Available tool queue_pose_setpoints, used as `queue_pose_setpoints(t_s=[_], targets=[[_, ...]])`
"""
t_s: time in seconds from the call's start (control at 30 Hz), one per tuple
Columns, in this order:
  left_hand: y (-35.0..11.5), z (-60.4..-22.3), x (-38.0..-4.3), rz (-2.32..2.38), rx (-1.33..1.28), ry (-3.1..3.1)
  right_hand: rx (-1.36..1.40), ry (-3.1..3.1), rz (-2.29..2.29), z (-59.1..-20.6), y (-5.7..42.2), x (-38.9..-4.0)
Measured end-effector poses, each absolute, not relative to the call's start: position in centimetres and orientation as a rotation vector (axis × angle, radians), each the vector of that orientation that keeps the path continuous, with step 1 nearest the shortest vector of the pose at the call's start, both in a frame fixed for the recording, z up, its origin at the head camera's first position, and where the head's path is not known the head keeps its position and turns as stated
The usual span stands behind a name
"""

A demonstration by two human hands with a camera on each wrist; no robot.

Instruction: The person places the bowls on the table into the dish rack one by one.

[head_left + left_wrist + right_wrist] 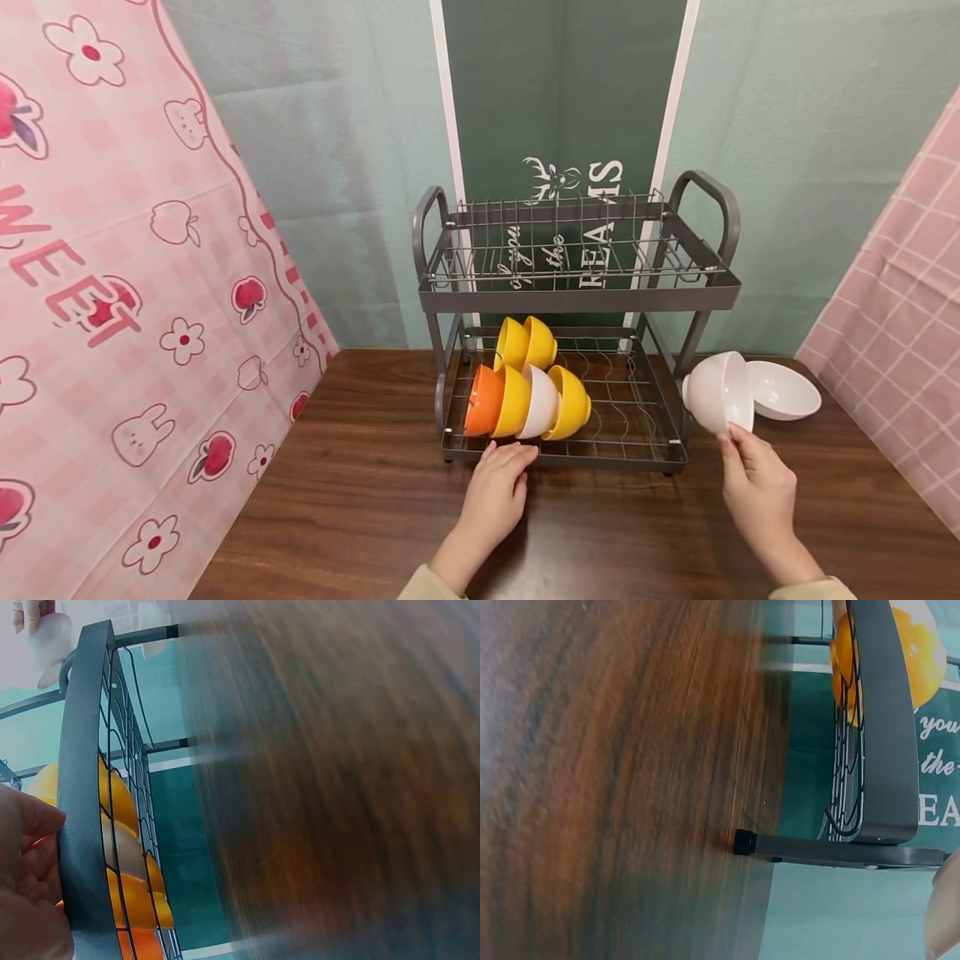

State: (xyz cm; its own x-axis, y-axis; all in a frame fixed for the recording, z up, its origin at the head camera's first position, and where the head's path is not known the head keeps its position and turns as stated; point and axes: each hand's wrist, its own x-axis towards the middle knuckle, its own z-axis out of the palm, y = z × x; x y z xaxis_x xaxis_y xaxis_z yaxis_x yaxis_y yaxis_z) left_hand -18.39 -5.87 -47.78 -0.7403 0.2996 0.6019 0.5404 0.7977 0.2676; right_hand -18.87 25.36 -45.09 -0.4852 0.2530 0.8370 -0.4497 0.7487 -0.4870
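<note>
My right hand point(759, 492) pinches the rim of a white bowl point(708, 392) between thumb and fingers. That bowl is tilted on its side, just right of the rack; in the right wrist view only a pale edge of the bowl point(943, 907) shows. My left hand point(495, 487) rests at the front rail point(86, 802) of the dark grey two-tier dish rack point(577, 298), its fingers touching the rail. On the lower tier, an orange bowl point(483, 402), yellow bowls point(572, 402) and a white bowl point(540, 402) stand on edge, nested in a front row.
Two yellow bowls point(513, 342) stand behind the front row. Another white bowl point(783, 390) lies on the wooden table point(337, 500) at the right. Wire slots point(630, 408) fill the lower tier's right part. Curtains hang behind and at both sides.
</note>
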Motion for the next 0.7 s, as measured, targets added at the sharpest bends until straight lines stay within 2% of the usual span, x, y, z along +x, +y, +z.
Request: queue_pose_setpoints(t_s=[0.33, 0.7], targets=[[-5.8, -47.9, -18.5, -0.582, -0.629, -2.421, 0.140, -1.873, 0.861, -45.2, 24.5, -18.3], [-5.8, -47.9, -18.5, -0.584, -0.629, -2.402, 0.259, -1.789, 0.872, -45.3, 23.6, -18.1]])
